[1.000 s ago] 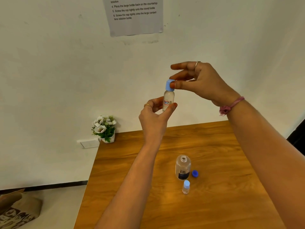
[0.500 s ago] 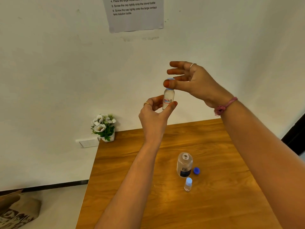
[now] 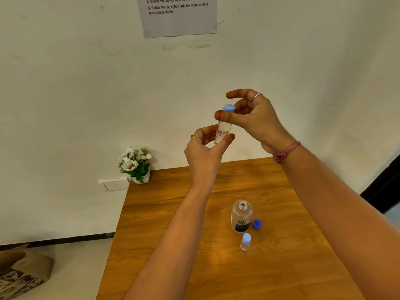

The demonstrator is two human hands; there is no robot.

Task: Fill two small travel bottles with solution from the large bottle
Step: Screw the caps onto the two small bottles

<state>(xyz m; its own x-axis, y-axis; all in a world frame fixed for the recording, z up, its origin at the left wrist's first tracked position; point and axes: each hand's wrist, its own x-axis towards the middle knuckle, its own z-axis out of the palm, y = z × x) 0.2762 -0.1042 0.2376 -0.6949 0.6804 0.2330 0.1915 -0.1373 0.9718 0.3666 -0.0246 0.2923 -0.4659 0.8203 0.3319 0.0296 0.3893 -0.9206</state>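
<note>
A small clear travel bottle with a red-edged label is held upright in the air by my left hand, pinched at its lower half. My right hand grips its light blue cap between thumb and fingers. On the wooden table stands the large clear bottle with a dark label and an open neck. Its dark blue cap lies just to its right. A second small travel bottle with a light blue cap stands in front of the large bottle.
A small white pot of white flowers sits at the table's far left corner by the wall. A printed instruction sheet hangs on the wall above. A brown paper bag lies on the floor at the left.
My right thumb and fingers have shifted around the cap, which was hidden half a second ago and shows again. The left hand holds the bottle in the same place.
</note>
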